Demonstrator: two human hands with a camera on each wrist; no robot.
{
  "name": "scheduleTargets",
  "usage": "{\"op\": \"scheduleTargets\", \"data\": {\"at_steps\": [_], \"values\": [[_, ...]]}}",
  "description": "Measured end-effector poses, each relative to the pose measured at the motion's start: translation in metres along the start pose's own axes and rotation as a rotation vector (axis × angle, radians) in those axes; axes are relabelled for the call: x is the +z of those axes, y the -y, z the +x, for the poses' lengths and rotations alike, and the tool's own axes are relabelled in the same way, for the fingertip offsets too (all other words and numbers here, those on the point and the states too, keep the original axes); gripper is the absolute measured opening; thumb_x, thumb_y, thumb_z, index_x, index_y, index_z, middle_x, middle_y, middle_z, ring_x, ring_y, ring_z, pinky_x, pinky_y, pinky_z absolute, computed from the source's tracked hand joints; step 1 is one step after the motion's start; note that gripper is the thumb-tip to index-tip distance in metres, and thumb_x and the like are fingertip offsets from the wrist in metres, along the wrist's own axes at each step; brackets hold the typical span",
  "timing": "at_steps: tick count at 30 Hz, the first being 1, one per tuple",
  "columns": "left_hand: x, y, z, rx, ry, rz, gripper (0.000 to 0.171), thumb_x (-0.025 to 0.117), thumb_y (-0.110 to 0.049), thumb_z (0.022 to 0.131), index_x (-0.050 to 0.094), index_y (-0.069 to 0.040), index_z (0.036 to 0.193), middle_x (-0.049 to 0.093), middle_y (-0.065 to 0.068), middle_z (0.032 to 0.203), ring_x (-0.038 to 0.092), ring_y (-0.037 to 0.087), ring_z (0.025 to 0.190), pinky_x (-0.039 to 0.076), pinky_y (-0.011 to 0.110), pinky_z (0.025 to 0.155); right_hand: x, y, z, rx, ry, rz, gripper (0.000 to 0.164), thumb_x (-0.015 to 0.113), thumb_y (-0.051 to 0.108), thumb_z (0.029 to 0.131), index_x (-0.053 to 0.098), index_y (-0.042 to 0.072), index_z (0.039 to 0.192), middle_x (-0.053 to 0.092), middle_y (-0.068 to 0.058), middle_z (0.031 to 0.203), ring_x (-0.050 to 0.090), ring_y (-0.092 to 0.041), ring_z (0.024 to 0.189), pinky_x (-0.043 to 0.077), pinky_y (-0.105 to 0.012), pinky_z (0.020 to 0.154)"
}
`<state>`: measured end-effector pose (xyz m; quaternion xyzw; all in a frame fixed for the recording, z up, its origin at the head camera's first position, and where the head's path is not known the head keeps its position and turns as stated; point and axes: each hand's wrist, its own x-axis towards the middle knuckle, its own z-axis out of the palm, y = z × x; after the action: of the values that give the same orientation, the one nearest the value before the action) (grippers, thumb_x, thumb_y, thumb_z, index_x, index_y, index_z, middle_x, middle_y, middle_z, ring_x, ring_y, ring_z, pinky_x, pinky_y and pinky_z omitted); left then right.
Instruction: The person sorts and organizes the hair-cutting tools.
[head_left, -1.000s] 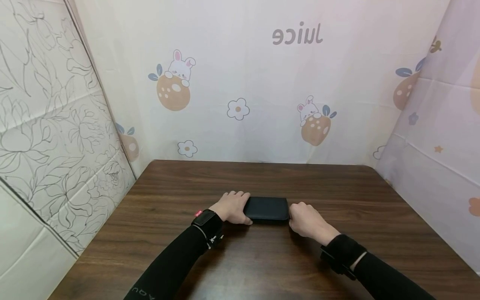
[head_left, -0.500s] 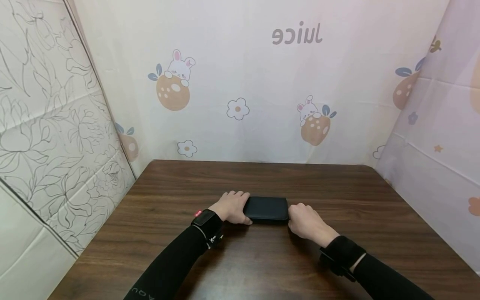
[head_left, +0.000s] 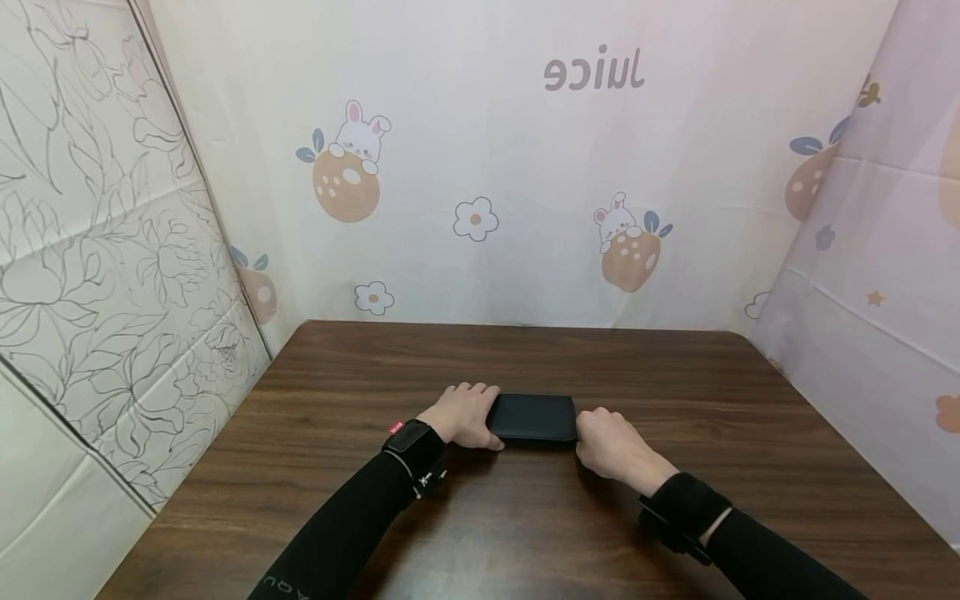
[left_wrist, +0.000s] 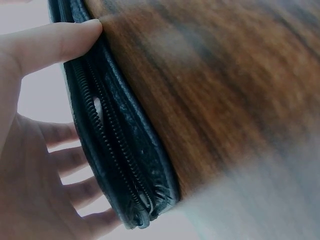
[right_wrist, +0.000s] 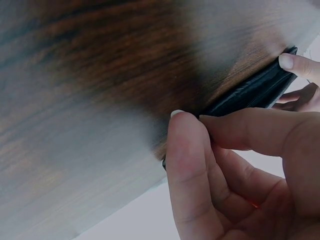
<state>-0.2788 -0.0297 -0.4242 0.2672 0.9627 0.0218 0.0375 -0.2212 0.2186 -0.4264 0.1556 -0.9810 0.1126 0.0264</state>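
Observation:
A black zip wallet lies flat on the wooden table, between both hands. My left hand grips its left end, thumb along the near edge and the other fingers spread on the far side. In the left wrist view, two rows of zipper teeth run along the wallet's edge, with a small pale bit showing between them. At the wallet's right end, my right hand has curled fingers. The right wrist view shows its thumb and index finger pinching at the edge of the wallet; what lies between the fingertips is hidden.
The brown wood-grain table reaches back to a pale printed curtain. More curtain hangs at the right, and a floral-patterned panel stands at the left. Black bands sit on both wrists over dark sleeves.

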Motion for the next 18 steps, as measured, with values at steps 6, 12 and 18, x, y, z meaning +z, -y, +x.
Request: {"op": "scheduleTargets", "data": {"at_steps": [6, 12, 18], "values": [[0.0010, 0.0006, 0.0003, 0.000, 0.000, -0.001, 0.089, 0.074, -0.056, 0.086, 0.039, -0.014, 0.156, 0.047, 0.007, 0.153, 0.046, 0.030, 0.138, 0.035, 0.048, 0.113, 0.0001, 0.0006, -0.0007, -0.004, 0.003, 0.006, 0.041, 0.055, -0.006, 0.087, 0.039, 0.016, 0.056, 0.035, 0.004, 0.054, 0.040, -0.011, 0.043, 0.032, -0.025, 0.044], [0.0010, 0.0008, 0.0003, -0.001, 0.002, -0.005, 0.089, 0.074, -0.056, 0.086, 0.039, -0.014, 0.156, 0.047, 0.007, 0.154, 0.045, 0.030, 0.138, 0.035, 0.049, 0.114, 0.0001, 0.0011, -0.0013, -0.008, 0.006, 0.003, 0.043, 0.055, -0.006, 0.088, 0.037, 0.017, 0.056, 0.033, 0.005, 0.053, 0.038, -0.010, 0.043, 0.030, -0.025, 0.044], [0.0010, 0.0004, 0.0001, -0.002, 0.002, -0.004, 0.089, 0.074, -0.056, 0.085, 0.040, -0.014, 0.156, 0.047, 0.007, 0.153, 0.046, 0.029, 0.137, 0.036, 0.048, 0.113, -0.0005, 0.0014, -0.0020, -0.013, 0.005, 0.005, 0.043, 0.054, -0.007, 0.088, 0.037, 0.017, 0.057, 0.032, 0.004, 0.053, 0.037, -0.011, 0.043, 0.030, -0.025, 0.045]]}}
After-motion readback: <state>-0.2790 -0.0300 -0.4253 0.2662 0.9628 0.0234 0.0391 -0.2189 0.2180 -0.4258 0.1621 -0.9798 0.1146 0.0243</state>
